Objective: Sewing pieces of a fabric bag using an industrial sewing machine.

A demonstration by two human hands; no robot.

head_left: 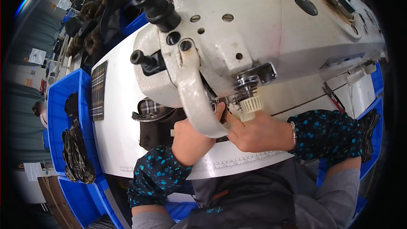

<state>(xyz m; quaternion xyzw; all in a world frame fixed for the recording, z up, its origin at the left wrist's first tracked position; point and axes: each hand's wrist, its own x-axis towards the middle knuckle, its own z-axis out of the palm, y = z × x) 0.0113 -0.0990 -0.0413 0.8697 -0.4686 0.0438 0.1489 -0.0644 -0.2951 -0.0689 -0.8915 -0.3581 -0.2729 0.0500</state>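
A white sewing machine (254, 25) stands before me, its curved lever (197, 97) hiding part of my fingers. Beneath its head lies a dark fabric piece (157, 133) with a metal zipper (154, 118) and a plaid lining. My left hand (193, 140) has its fingers pressed together on this fabric beside the needle area. From the other side my right hand (258, 132) pinches the fabric edge close to the left fingertips. The needle itself and the exact grip are mostly hidden behind the lever and tension knob (251, 104).
A plaid fabric panel (98, 91) lies at the table's left edge. Beside it a blue bin (53, 114) holds dark and plaid cloth pieces. Red-and-black snips (334, 97) rest right of the machine. Another blue bin (375, 144) with dark cloth stands at the far right.
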